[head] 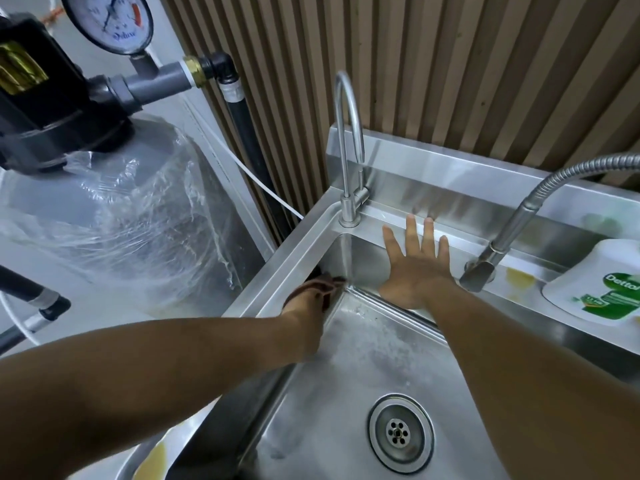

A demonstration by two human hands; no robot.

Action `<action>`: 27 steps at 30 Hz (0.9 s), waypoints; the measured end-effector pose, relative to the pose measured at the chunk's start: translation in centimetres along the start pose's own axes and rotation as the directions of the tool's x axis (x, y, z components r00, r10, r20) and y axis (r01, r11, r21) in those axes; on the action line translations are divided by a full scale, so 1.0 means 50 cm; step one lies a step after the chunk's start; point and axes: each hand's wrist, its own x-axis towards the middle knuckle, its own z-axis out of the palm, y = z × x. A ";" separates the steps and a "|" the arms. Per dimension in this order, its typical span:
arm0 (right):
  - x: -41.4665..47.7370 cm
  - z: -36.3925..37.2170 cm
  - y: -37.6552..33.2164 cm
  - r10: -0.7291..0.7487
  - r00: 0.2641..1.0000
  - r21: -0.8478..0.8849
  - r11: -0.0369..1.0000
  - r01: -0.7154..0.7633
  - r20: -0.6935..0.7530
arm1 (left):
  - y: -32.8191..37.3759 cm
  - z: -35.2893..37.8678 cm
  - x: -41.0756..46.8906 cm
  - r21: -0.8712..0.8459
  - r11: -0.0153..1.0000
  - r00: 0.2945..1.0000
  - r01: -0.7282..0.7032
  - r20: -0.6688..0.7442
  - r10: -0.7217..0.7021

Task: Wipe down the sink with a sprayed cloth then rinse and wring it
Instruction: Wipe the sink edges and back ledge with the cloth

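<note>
Sink corner gets the cloth: the left hand reaches down into the basin's far left corner. Its fingers are curled round a dark cloth and press it where the two walls meet the floor. The right hand lies flat and spread on the back wall, fingertips up on the ledge, holding nothing. The main risk from here looks to be the wet steel. The basin floor is filmed with water or foam, and a braced palm could slide on the wall if weight goes through it. The tap stands just beside the spread fingers and the hose spout hangs near the right wrist, so a wide stroke could knock either. A bump further along could upset the Dettol bottle on the bench to the right. Bunched so small, the cloth could slip out of the curled fingers and slide towards the drain. A tight wad may also skip the seam it is meant to clean. The cloth shows only as a dark fold between fingers and corner. Most of it is hidden by the hand, and whether it is soaked cannot be told.
</note>
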 end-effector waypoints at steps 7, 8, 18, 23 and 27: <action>0.001 0.004 0.001 0.005 1.000 -0.006 1.000 -0.005 -0.026 | -0.061 0.000 -0.134 -0.797 0.581 0.972 -0.168 -0.234 -0.039; 0.002 0.003 0.000 0.006 1.000 -0.011 1.000 -0.006 -0.028 | -0.059 0.010 -0.142 -0.840 0.523 0.971 -0.146 -0.224 -0.089; 0.002 0.002 -0.003 0.018 1.000 -0.017 1.000 -0.018 -0.013 | -0.067 0.003 -0.086 -1.000 0.009 0.928 -0.028 -0.029 -0.371; 0.002 0.002 -0.004 0.023 1.000 -0.012 1.000 -0.023 -0.013 | -0.138 -0.007 0.034 -0.999 -0.043 0.930 -0.032 -0.014 -0.366; 0.001 -0.001 -0.003 0.021 1.000 -0.033 0.999 -0.022 -0.007 | -0.149 0.004 0.043 -0.996 -0.045 0.936 -0.075 -0.054 -0.347</action>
